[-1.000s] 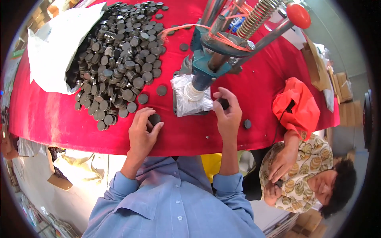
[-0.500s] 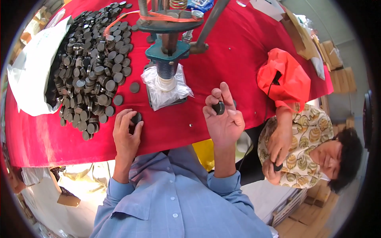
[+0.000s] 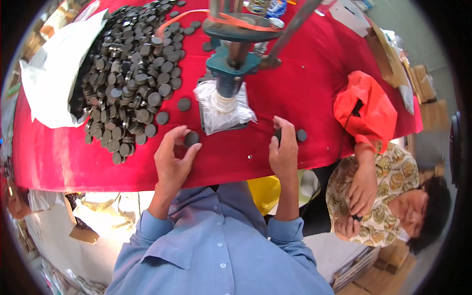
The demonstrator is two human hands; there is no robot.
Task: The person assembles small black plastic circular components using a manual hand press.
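Note:
Between the thumb and fingers of my left hand (image 3: 173, 157) is a round black disc (image 3: 191, 139), tilted on its edge just left of the press base. My right hand (image 3: 285, 153), its back turned to the right, closes on another black disc (image 3: 278, 134), mostly hidden by the fingers. A third disc, a loose one (image 3: 301, 135), lies on the red cloth right beside that hand. Between and beyond both hands stands a hand press (image 3: 233, 64) with a teal collar, its white tip down on a base wrapped in clear plastic (image 3: 241, 117).
A large heap of black discs (image 3: 128, 88) spreads over the left of the red cloth (image 3: 64, 167), next to a white sack (image 3: 54, 83). Single discs lie near the press. At right are a red bag (image 3: 366, 101) and a co-worker (image 3: 378, 191) holding a small black piece.
My right hand has turned from palm up to palm inward and come down toward the cloth, still with its disc. My left hand has moved closer to the press base with its disc.

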